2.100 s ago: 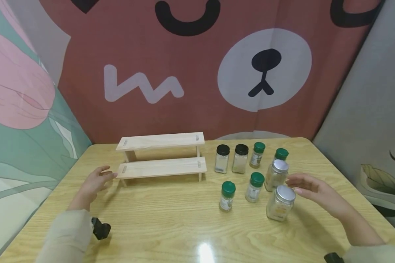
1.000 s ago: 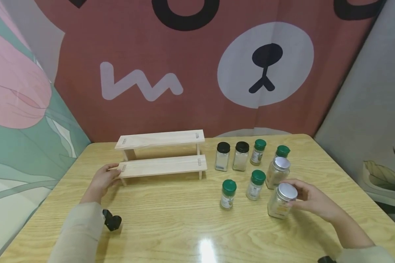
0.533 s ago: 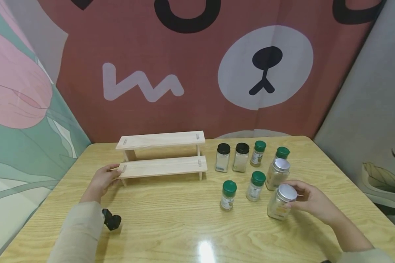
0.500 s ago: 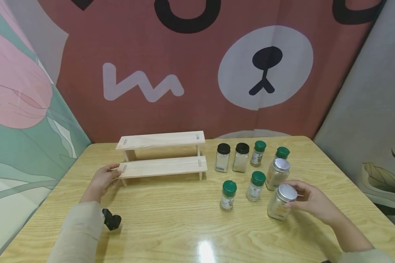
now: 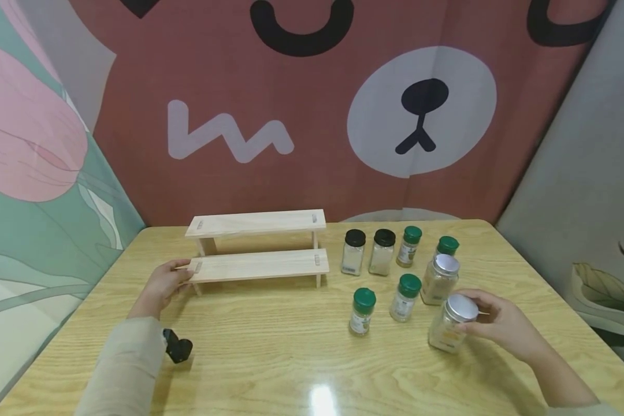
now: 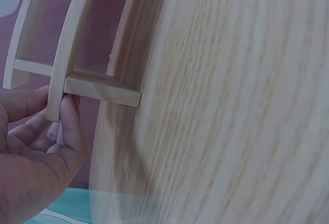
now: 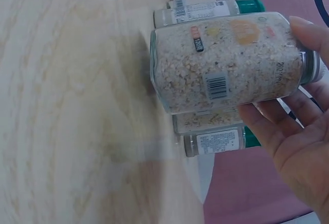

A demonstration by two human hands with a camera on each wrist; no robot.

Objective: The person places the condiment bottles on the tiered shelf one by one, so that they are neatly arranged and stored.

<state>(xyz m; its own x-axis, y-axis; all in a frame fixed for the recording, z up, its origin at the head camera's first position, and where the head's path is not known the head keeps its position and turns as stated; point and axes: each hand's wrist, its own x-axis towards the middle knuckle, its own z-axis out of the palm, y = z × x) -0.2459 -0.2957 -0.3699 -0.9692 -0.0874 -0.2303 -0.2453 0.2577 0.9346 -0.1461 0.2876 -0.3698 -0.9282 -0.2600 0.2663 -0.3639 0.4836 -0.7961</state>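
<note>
On the left, my left hand (image 5: pixel 161 284) pinches the left end of the lower board of a two-step wooden shelf rack (image 5: pixel 260 266). The left wrist view shows the thumb and fingers of the left hand (image 6: pixel 43 154) on either side of that board's end (image 6: pixel 64 59). My right hand (image 5: pixel 507 325) grips a glass seasoning jar (image 5: pixel 445 336) with a silver lid, near its top. Pale granules fill the jar (image 7: pixel 226 64) in the right wrist view. It leans slightly; whether its base touches the table I cannot tell. Both boards of the rack are bare.
Behind the held jar stands another silver-lidded jar (image 5: pixel 439 283). Two black-lidded jars (image 5: pixel 352 257) (image 5: pixel 382 258) and several green-capped spice bottles (image 5: pixel 360 318) stand between it and the rack. A wooden table (image 5: pixel 270 352) carries everything, with a printed curtain (image 5: pixel 301 179) behind.
My left hand has moved right onto the rack's end and stays there. My right hand has closed around the silver-lidded jar and shifted it slightly right.
</note>
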